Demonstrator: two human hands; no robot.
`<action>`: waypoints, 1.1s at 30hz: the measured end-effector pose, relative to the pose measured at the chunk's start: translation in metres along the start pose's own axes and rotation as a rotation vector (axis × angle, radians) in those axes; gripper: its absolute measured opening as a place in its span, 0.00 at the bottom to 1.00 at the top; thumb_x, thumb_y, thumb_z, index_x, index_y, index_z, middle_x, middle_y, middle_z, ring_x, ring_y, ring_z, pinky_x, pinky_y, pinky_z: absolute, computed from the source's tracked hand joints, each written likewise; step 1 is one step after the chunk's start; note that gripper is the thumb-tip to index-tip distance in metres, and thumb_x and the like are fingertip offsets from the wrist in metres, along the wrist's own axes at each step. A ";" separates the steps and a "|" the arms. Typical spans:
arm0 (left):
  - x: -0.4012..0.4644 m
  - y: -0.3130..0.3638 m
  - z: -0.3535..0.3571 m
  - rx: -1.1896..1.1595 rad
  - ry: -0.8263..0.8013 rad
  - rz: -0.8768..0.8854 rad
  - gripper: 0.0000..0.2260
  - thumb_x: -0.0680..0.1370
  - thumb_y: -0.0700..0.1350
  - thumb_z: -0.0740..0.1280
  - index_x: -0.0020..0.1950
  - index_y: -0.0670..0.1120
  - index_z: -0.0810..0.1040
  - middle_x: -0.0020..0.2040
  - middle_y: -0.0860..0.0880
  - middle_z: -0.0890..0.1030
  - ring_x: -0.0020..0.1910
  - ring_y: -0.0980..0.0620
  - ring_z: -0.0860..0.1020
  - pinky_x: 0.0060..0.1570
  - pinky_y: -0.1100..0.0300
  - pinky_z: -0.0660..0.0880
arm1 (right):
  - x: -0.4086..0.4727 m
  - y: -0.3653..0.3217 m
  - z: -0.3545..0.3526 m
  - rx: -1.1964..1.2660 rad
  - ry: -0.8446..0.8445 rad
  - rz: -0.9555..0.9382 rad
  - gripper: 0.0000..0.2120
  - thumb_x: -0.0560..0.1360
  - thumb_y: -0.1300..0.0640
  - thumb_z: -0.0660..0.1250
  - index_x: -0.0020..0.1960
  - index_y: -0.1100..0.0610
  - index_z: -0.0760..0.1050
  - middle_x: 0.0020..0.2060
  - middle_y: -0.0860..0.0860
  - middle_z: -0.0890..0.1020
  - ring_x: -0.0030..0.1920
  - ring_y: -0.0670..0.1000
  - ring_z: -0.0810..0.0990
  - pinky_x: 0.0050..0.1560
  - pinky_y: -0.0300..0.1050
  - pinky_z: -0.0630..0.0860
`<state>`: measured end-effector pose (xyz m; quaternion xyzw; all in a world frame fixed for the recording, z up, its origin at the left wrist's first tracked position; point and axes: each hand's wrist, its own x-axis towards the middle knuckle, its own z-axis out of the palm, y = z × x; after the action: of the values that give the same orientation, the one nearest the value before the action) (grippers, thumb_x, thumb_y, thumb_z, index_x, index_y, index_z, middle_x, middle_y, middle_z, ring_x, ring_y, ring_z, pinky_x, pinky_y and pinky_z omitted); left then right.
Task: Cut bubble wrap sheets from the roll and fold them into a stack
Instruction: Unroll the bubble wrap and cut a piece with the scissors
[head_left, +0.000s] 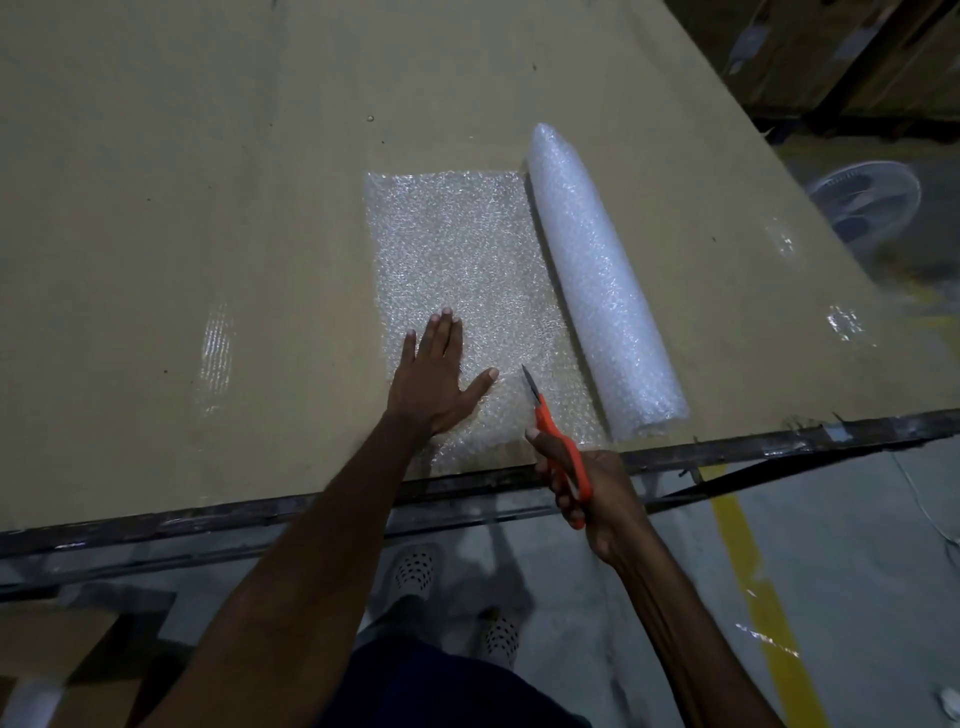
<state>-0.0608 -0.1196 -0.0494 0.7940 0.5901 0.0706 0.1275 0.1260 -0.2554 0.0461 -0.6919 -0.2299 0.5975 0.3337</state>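
My left hand (434, 387) lies flat on the unrolled bubble wrap sheet (457, 270), fingers (441, 332) straight and pointing to twelve o'clock, thumb spread toward three o'clock. The palm presses the sheet's near left part; the left edge of the sheet runs just under my little finger, and most of the sheet stretches away beyond my fingertips toward twelve o'clock.

My right hand (582, 483) grips the orange scissors (558, 441), fingers curled through and round the handles. The blades point to about eleven o'clock and sit over the near end of the sheet, at three o'clock from my left thumb, with a gap between thumb tip and blade. The blades look nearly closed, though I cannot tell for sure. I also cannot tell whether they touch the wrap.

The bubble wrap roll (597, 280) lies on the worktop (182, 182) along the right edge of the sheet, at one to two o'clock from my right hand, its near end close to the worktop's dark front edge. The sheet is joined to the roll along that side.

At three o'clock beyond the worktop a fan (865, 205) stands on the floor, blurred. A yellow line (753, 582) runs across the floor by my right forearm, and my shoes (415, 571) show below the worktop's edge.
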 end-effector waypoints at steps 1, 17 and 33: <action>0.000 0.000 0.000 -0.001 -0.001 -0.002 0.42 0.80 0.70 0.45 0.82 0.41 0.44 0.82 0.45 0.43 0.81 0.48 0.41 0.78 0.45 0.39 | 0.000 0.002 0.000 0.004 0.006 0.002 0.21 0.68 0.44 0.80 0.41 0.62 0.79 0.25 0.51 0.71 0.21 0.46 0.65 0.21 0.36 0.57; 0.000 0.000 0.001 -0.009 0.002 -0.002 0.43 0.78 0.71 0.41 0.82 0.41 0.45 0.82 0.44 0.43 0.81 0.48 0.42 0.78 0.45 0.39 | 0.003 -0.007 0.003 0.009 0.012 0.004 0.21 0.68 0.46 0.79 0.43 0.64 0.79 0.24 0.51 0.71 0.22 0.47 0.65 0.22 0.38 0.57; -0.002 0.002 -0.006 -0.044 -0.022 0.004 0.53 0.72 0.79 0.49 0.82 0.42 0.42 0.82 0.45 0.40 0.80 0.49 0.38 0.78 0.44 0.38 | 0.004 -0.010 0.009 0.013 0.027 0.007 0.22 0.68 0.45 0.79 0.43 0.63 0.80 0.24 0.51 0.70 0.22 0.46 0.63 0.22 0.36 0.55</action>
<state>-0.0615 -0.1217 -0.0433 0.7928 0.5856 0.0750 0.1513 0.1192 -0.2440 0.0508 -0.6985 -0.2192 0.5908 0.3392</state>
